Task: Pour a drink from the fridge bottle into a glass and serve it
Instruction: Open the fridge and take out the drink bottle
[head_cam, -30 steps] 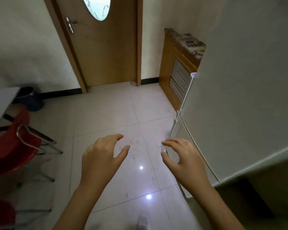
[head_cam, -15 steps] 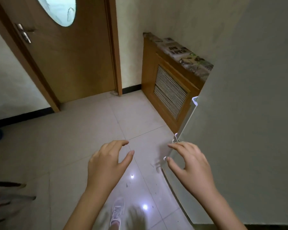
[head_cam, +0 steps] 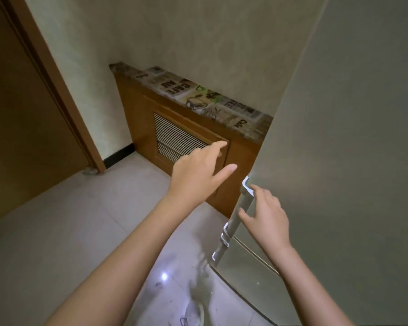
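Note:
A pale grey fridge (head_cam: 353, 142) fills the right side, its doors closed. A silver vertical handle (head_cam: 239, 212) runs along the fridge's left edge. My right hand (head_cam: 266, 215) rests against that handle, fingers spread and curled toward it, thumb on the near side, not closed around it. My left hand (head_cam: 198, 170) is raised in the air left of the fridge, fingers apart, holding nothing. No bottle or glass is in sight.
A wooden radiator cover (head_cam: 184, 142) with a slatted grille and a printed cloth on top stands against the wall just beyond the fridge. A brown wooden door (head_cam: 28, 118) is at the left. The floor is light tile (head_cam: 85, 231). A shoe shows at the bottom.
The view has swung right and closer to the fridge. My right hand has risen onto the fridge handle. My left hand has lifted and reached forward. The red chairs have left the view.

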`<state>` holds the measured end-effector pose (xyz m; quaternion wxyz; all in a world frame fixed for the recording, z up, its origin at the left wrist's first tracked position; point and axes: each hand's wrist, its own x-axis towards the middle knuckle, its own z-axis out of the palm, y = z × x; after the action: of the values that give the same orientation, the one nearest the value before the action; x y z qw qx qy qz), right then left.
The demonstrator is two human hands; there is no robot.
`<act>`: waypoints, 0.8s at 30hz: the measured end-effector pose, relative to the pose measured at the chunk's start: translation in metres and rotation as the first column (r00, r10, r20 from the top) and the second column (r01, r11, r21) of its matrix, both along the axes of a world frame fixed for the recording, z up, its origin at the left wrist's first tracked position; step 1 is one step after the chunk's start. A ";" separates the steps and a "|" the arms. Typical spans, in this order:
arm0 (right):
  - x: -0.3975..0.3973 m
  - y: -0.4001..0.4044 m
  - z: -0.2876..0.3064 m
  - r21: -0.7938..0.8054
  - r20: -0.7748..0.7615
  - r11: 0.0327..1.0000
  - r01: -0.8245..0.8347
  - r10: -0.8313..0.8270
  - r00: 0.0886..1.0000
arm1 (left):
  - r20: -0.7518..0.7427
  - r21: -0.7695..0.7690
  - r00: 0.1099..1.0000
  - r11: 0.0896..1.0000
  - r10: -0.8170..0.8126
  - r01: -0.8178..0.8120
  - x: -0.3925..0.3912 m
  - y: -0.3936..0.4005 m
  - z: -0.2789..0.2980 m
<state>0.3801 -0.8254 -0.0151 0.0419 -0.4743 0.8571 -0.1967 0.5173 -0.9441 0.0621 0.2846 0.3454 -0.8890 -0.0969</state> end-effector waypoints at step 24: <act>-0.011 -0.110 -0.028 0.299 -0.249 0.871 0.390 -0.324 0.913 | -0.317 -0.223 0.763 0.827 -0.563 0.517 -0.142 -0.076 0.041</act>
<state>0.3695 -0.9356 -0.0435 0.0041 -0.3090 0.9510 -0.0024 0.3750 -1.0202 0.1033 0.4271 0.0320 -0.8848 -0.1833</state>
